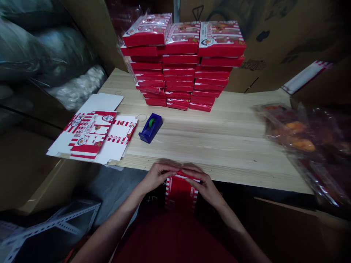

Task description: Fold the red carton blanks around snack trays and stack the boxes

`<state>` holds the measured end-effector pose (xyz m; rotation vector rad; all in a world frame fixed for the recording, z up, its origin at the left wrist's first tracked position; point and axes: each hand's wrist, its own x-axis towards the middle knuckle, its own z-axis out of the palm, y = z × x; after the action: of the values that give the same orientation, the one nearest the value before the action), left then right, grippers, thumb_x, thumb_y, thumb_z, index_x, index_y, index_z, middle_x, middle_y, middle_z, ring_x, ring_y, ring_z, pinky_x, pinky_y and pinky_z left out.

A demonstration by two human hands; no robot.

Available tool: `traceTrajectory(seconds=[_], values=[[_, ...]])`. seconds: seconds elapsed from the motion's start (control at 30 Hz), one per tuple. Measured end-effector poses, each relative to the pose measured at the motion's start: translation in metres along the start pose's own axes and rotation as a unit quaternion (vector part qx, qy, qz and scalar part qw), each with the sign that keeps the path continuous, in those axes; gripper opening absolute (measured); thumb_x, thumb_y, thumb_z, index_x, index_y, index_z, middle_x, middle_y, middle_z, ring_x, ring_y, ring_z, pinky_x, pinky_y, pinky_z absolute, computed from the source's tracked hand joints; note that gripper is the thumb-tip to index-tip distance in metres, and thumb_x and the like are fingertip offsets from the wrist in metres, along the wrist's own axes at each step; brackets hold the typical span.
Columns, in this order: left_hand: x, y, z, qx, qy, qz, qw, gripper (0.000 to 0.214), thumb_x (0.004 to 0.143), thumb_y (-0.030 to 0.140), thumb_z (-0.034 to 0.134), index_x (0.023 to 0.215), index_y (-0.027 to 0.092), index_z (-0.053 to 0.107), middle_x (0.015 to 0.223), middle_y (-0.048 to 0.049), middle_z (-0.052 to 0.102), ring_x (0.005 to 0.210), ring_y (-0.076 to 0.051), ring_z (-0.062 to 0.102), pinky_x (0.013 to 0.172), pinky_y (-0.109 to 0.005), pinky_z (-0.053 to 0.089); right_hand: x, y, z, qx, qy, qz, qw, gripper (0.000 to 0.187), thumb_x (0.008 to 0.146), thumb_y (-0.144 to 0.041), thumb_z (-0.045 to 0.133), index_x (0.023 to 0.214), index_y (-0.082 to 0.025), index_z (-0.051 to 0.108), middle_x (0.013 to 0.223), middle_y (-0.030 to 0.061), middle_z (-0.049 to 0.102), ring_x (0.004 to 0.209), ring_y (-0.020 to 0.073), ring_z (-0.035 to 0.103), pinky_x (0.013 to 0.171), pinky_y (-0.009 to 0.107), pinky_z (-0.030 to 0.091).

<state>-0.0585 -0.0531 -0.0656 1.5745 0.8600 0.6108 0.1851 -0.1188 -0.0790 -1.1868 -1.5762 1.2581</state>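
Observation:
Close to my body, at the table's front edge, I hold a red box with red-and-white striped sides [181, 191]. My left hand [159, 177] pinches its upper left corner between thumb and fingers. On the upper right, my right hand [201, 184] grips the same end, thumb on the near face and fingers over the top edge. The box's lower part fades into shadow against my dark red clothing. Beyond my hands, a blue tape dispenser [149, 134] with a green roll stands on the wooden table [219, 135].
Stacked red boxes [181, 78] rise at the table's back. Flat printed cardboard sheets [90, 137] lie at the left. Clear plastic packets with orange contents [301, 144] crowd the right end. A white-and-red carton piece [305, 78] leans at the back right. A metal frame [55, 223] stands lower left.

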Motion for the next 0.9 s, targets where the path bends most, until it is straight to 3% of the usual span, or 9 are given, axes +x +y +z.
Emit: traceTrajectory(seconds=[0.17,0.33,0.5,0.6,0.67,0.73,0.8,0.9], values=[[-0.005,-0.014,0.001,0.022,0.011,0.037,0.999,0.032,0.094,0.036,0.071,0.124,0.027,0.077,0.131,-0.0085,0.075,0.127,-0.027,0.067,0.113,-0.047,0.049,0.003,0.005,-0.004,-0.003,-0.004,0.014,1.0,0.031,0.101,-0.046,0.062,0.129,-0.039,0.073,0.133,0.0066,0.072,0.128,0.0274,0.063,0.114,0.054,0.046],[-0.014,-0.025,0.014,-0.005,0.082,0.02,0.996,0.029,0.09,0.037,0.076,0.116,0.025,0.08,0.128,-0.0103,0.076,0.122,-0.028,0.07,0.109,-0.047,0.052,0.001,0.012,-0.004,0.01,-0.004,0.025,1.0,0.03,0.099,-0.05,0.062,0.124,-0.038,0.076,0.128,0.0069,0.075,0.124,0.0288,0.066,0.112,0.055,0.047],[-0.016,0.003,0.013,-0.035,0.098,0.017,0.994,0.021,0.092,0.037,0.073,0.102,0.021,0.082,0.115,-0.0108,0.081,0.111,-0.027,0.074,0.105,-0.044,0.054,0.0,-0.013,-0.005,0.023,0.021,0.01,0.999,0.026,0.099,-0.046,0.065,0.117,-0.037,0.079,0.123,0.0077,0.076,0.12,0.0292,0.068,0.105,0.052,0.054],[-0.002,0.027,-0.016,-0.042,0.122,0.048,0.991,0.03,0.096,0.037,0.068,0.122,0.023,0.073,0.133,-0.0108,0.073,0.125,-0.026,0.067,0.109,-0.043,0.051,0.002,-0.051,-0.018,-0.016,0.073,-0.039,0.996,0.024,0.1,-0.037,0.064,0.12,-0.038,0.078,0.123,0.007,0.075,0.116,0.0277,0.069,0.101,0.049,0.057],[0.012,0.033,-0.046,0.015,0.218,0.058,0.974,0.047,0.094,0.039,0.069,0.137,0.024,0.061,0.15,-0.0115,0.059,0.14,-0.026,0.054,0.117,-0.044,0.043,0.005,-0.075,-0.027,-0.065,0.164,-0.094,0.98,0.028,0.101,-0.03,0.063,0.125,-0.038,0.076,0.128,0.0068,0.072,0.117,0.0275,0.068,0.1,0.049,0.057],[0.028,0.027,-0.078,0.11,0.351,0.013,0.93,0.053,0.087,0.039,0.074,0.135,0.022,0.059,0.154,-0.0131,0.053,0.147,-0.029,0.044,0.122,-0.047,0.034,0.012,-0.09,-0.034,-0.116,0.263,-0.154,0.945,0.034,0.1,-0.023,0.063,0.128,-0.038,0.073,0.133,0.0066,0.069,0.118,0.0273,0.067,0.099,0.048,0.057],[0.042,0.014,-0.105,0.153,0.407,-0.052,0.899,0.044,0.08,0.039,0.078,0.117,0.019,0.066,0.139,-0.0145,0.062,0.138,-0.033,0.05,0.118,-0.05,0.036,0.02,-0.095,-0.035,-0.154,0.314,-0.202,0.915,0.04,0.098,-0.017,0.063,0.131,-0.039,0.072,0.133,0.0061,0.069,0.117,0.0265,0.067,0.098,0.047,0.058],[0.057,-0.007,-0.127,0.135,0.398,-0.102,0.902,0.028,0.077,0.043,0.078,0.089,0.019,0.069,0.097,-0.0088,0.073,0.103,-0.03,0.066,0.098,-0.046,0.049,0.034,-0.087,-0.032,-0.177,0.294,-0.236,0.909,0.045,0.099,-0.013,0.06,0.134,-0.04,0.069,0.132,0.0063,0.069,0.117,0.0254,0.067,0.098,0.046,0.058]])
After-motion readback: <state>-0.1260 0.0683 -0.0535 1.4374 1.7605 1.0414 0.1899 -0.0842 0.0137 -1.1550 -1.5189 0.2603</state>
